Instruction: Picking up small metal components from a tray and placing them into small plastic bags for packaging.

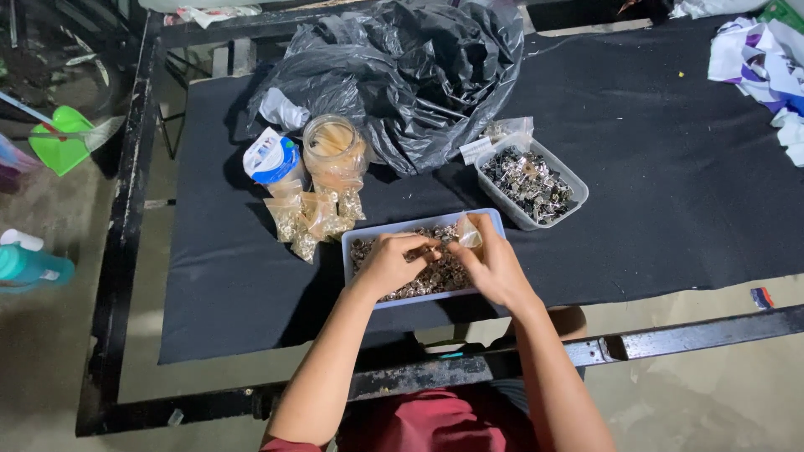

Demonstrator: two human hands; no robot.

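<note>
A pale blue tray (360,241) full of small metal pieces lies on the black cloth in front of me. My left hand (392,261) is over the tray, its fingers pinched on a few of the small metal pieces. My right hand (492,261) holds a small clear plastic bag (469,234) at the tray's right end, its mouth turned toward the left hand's fingertips. The two hands nearly touch.
Several small filled bags (314,218) lie left of the tray, by a plastic jar (333,151) and a blue-and-white tub (273,157). A clear tub of dark clips (531,184) stands at the right. Behind is a crumpled black bin bag (410,67). A black metal frame (662,339) edges the table.
</note>
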